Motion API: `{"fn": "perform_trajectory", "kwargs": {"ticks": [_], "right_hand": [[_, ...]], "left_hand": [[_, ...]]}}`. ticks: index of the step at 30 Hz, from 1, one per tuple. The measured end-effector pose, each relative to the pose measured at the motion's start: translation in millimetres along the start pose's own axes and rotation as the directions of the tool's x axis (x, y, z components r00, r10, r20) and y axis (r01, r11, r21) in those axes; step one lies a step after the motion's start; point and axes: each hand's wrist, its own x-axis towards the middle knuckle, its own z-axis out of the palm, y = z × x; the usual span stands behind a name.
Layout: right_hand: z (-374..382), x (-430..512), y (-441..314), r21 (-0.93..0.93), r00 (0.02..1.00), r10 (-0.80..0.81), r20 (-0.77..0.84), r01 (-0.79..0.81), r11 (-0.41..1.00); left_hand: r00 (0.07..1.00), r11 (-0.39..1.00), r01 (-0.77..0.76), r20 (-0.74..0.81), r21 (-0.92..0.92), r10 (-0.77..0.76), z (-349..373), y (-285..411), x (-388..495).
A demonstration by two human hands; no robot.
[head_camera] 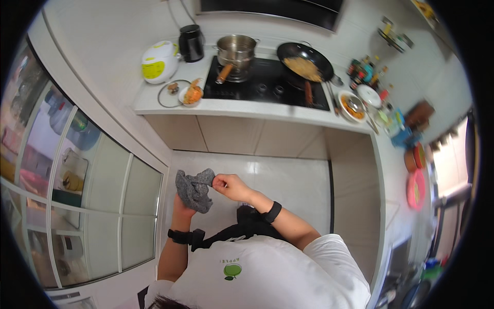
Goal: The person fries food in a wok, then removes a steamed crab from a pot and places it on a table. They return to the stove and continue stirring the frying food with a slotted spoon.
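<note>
A crumpled grey cloth (195, 191) is held up over the floor, in front of the lower cabinets. My left hand (184, 206) is under and behind it, with the cloth draped over the fingers, so most of that hand is hidden. With thumb and fingertips, my right hand (227, 185) pinches the cloth's right edge. Beyond the hands, a steel pot (236, 52) with a wooden handle and a black wok (293, 54) holding pale food stand on the black cooktop (262, 90).
A sliding glass door (104, 185) stands close on the left. Along the counter are a white rice cooker (159, 61), a black kettle (191, 43), a glass lid (162, 101), a small bowl (190, 101) and a white bowl (349, 112) with a ladle. Bottles (364, 73) crowd the corner.
</note>
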Motion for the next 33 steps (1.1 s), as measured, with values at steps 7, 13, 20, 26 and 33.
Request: {"fn": "perform_trajectory", "kwargs": {"ticks": [7, 13, 20, 26, 33], "right_hand": [[-75.6, 112.4, 21.5, -0.032, 0.992, -0.003, 0.129, 0.007, 0.999], [-116.7, 147.6, 70.3, 0.082, 0.981, 0.143, 0.130, -0.154, 0.985], [-159.4, 184.0, 133.1, 0.099, 0.934, 0.356, -0.020, -0.353, 0.930], [-136.0, 259.5, 157.9, 0.267, 0.867, 0.492, 0.076, -0.493, 0.828], [-44.2, 353.4, 158.2, 0.142, 0.974, 0.227, 0.005, -0.226, 0.964]], "left_hand": [[0.973, 0.974, -0.205, -0.092, 0.100, 0.214, 11.2, 34.7, 104.9], [0.969, 0.970, -0.239, -0.047, 0.030, 0.241, -49.6, 96.8, 191.7], [0.693, 0.827, -0.128, -0.547, 0.548, 0.470, -112.2, 171.3, 292.3], [0.650, 0.560, -0.050, -0.399, 0.827, 0.646, -102.7, 200.0, 321.1], [0.786, 0.651, -0.034, -0.382, 0.758, 0.486, -66.5, 198.9, 313.2]]}}
